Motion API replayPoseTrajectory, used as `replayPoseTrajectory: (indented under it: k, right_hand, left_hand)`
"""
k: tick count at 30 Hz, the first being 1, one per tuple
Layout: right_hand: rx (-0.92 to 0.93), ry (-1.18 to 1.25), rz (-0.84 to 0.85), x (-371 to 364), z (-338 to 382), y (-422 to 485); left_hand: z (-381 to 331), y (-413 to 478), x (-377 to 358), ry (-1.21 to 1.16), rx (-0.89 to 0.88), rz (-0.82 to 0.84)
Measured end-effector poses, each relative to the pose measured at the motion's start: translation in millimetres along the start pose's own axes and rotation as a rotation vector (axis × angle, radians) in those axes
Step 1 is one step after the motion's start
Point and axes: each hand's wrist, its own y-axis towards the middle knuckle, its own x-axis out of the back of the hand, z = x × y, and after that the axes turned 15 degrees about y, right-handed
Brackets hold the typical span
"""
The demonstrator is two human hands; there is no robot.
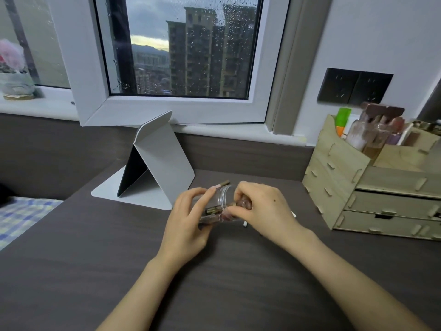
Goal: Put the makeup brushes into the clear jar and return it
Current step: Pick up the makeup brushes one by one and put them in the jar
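Observation:
A clear jar (223,199) lies tilted on its side just above the dark desk, its open mouth turned to the right. My left hand (188,218) grips the jar around its body. Several makeup brushes (212,212) with brown handles and gold ferrules show through the jar's wall. My right hand (262,206) is closed on brush ends at the jar's mouth; pinkish bristles (245,203) peek out between its fingers. One more brush (224,182) lies on the desk just behind the jar. A white stick end (245,224) pokes out under my right hand.
A wooden drawer organiser (338,173) stands at the right, holding bottles and another clear container. A folded grey tablet stand (155,168) sits behind my hands. An open window sash (176,108) overhangs the desk's back edge. A checked bedsheet (21,216) lies left.

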Motion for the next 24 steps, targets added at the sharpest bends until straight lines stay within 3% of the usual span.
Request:
replayPoseTrajectory:
  k: [5, 9, 11, 14, 18, 24]
  right_hand:
    - [0.015, 0.186, -0.058, -6, -12, -6]
    - [-0.155, 0.559, -0.404, -12, -31, 9]
    - [-0.269, 0.454, -0.430, -25, -51, 27]
    - [-0.318, 0.076, -0.170, -59, -83, 55]
    - [-0.292, -0.173, 0.193, -93, -108, 86]
    - [-0.255, -0.518, 0.408, -108, -107, 105]
  left_hand:
    - [2, 1, -1, 0.000, 0.029, -0.014]
    - [7, 5, 2, -0.031, 0.117, -0.076]
    - [11, 7, 4, -0.055, 0.193, -0.109]
    - [17, 10, 6, -0.074, 0.290, -0.148]
    - [20, 10, 6, -0.078, 0.323, -0.174]
    - [19, 9, 2, -0.065, 0.296, -0.142]
